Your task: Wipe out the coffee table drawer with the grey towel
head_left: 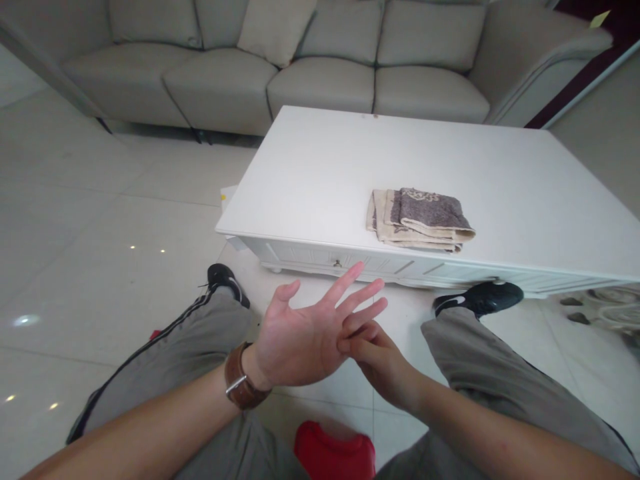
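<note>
My left hand [303, 343] is held palm up over the gap between my knees, thumb and fingers spread, with nothing lying on it. A watch with a brown leather strap [243, 377] circles the left wrist. My right hand [377, 360] is closed around the little-finger side of the left hand, thumb on the palm side, so that little finger is mostly hidden. Beyond both hands, a folded grey and beige towel [433, 213] lies near the front edge of the white coffee table [320, 173].
A grey sofa [320, 80] stands behind the table. Drawer knobs [337, 263] stick out of the table's front. My black shoes [227, 283] rest on the tiled floor, one near each side. Below my hands is a red object [335, 453], partly cut off by the frame.
</note>
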`<state>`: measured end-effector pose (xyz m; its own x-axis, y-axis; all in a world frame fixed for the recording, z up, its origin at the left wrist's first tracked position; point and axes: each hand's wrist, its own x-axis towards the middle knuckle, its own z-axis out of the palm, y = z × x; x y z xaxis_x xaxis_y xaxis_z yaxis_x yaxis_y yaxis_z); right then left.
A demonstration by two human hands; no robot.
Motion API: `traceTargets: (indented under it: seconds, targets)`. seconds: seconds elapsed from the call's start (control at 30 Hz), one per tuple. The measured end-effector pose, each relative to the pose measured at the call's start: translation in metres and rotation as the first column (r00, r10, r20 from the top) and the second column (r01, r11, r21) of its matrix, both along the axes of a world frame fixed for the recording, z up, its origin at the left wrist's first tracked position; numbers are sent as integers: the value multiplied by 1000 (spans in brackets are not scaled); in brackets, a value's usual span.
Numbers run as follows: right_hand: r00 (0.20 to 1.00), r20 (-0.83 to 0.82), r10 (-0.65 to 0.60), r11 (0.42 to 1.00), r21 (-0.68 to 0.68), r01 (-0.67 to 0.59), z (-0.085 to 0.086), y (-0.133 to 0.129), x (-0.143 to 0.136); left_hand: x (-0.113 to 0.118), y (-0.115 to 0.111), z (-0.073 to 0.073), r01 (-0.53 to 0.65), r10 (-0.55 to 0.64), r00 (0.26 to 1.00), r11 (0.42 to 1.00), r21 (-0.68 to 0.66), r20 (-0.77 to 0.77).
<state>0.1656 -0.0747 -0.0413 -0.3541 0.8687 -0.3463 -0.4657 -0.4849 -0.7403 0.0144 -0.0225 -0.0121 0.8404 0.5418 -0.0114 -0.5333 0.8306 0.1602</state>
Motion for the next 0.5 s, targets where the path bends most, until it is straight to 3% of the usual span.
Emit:
traceTargets:
  seconds: [0.27, 0.5]
  targets:
    - [997, 68, -48, 999, 5, 48, -8, -1, -1, 1, -1, -1, -9, 9, 999, 1000, -2, -34]
    - [998, 56, -33, 999, -3, 34, -3, 3, 0, 3, -1, 0, -7, 7, 999, 1000, 6, -37]
